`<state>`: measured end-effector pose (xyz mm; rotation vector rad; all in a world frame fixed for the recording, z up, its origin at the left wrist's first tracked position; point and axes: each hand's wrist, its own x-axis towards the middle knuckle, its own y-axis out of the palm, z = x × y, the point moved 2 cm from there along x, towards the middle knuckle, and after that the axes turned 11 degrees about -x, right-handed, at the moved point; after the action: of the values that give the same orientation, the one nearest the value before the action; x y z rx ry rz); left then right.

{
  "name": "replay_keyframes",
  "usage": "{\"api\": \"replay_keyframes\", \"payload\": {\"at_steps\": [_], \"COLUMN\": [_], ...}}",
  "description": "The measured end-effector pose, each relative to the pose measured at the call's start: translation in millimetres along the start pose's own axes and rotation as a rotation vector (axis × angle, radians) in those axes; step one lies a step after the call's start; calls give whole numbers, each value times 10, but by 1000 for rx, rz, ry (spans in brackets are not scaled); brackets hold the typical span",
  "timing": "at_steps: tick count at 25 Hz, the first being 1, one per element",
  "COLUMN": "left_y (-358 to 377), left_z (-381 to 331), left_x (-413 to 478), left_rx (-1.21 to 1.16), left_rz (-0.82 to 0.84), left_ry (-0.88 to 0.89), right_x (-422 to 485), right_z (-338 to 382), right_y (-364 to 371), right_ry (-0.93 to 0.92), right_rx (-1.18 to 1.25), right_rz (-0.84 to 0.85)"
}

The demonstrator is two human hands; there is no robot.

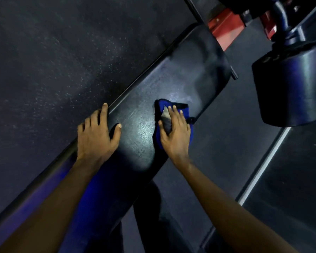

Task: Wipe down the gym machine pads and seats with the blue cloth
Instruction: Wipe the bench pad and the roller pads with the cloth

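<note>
Right grip point(174, 132), fingers spread flat, presses the cloth point(162, 105) on the right edge of the pad point(190, 73), whose length runs away up-right, while the left grip point(95, 136), spread too, braces the opposite edge.

No legible text, label, brand, number or sign recorded. The dark weight point(288, 84) at the far right carries faint raised marks on its end face, too dim and blurred to read. The blue cloth point(161, 106) shows a pale patch point(165, 114); no print discernible on it.
</note>
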<state>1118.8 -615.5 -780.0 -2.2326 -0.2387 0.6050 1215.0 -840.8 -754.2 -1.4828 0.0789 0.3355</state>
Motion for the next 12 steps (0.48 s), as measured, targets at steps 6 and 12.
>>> {"api": "replay_keyframes", "payload": {"at_steps": [6, 12], "left_y": [115, 367], "left_z": [-595, -876], "left_x": [604, 965], "left_rx": [-104, 111], "left_rz": [17, -22], "left_ry": [210, 196], "right_x": [721, 56], "right_z": [-341, -338], "right_y": [-120, -5], "right_ry": [326, 316], "right_rx": [174, 322], "right_rz": [-207, -141]}}
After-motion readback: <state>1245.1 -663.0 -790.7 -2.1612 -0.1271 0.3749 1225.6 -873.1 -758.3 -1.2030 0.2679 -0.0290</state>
